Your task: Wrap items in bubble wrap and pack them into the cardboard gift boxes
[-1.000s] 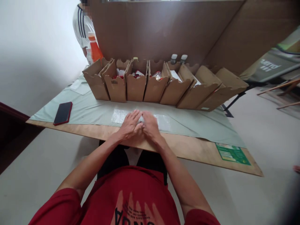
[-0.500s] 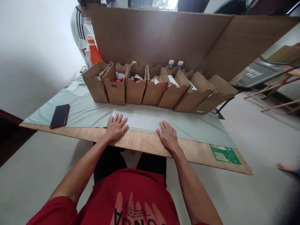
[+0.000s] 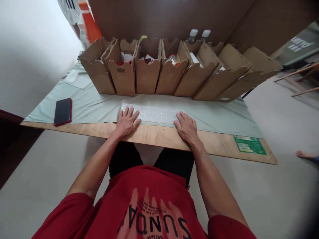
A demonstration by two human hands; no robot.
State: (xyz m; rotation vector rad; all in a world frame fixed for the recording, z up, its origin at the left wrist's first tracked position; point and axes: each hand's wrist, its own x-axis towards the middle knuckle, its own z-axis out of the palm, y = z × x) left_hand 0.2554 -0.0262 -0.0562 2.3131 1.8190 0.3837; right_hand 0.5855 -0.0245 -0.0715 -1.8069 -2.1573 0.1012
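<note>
A flat strip of clear bubble wrap lies lengthwise along the front of the table, on a pale green cloth. My left hand rests on its left end, palm down with the fingers spread. At the other end, my right hand lies with its fingertips on the wrap's right edge, fingers stretched forward and fairly close together. Neither hand grips anything. Both wrists cross the bare wooden front edge of the table.
Behind the wrap stands a row of several cardboard bins holding small packages. A phone lies at the left, and a green printed sheet at the right front corner. An orange bottle and a tall cardboard panel rise behind the bins.
The view has tilted downward, so the bins and table sit higher in the picture. My right hand's fingers have drawn slightly closer together; both hands stay on the bubble wrap.
</note>
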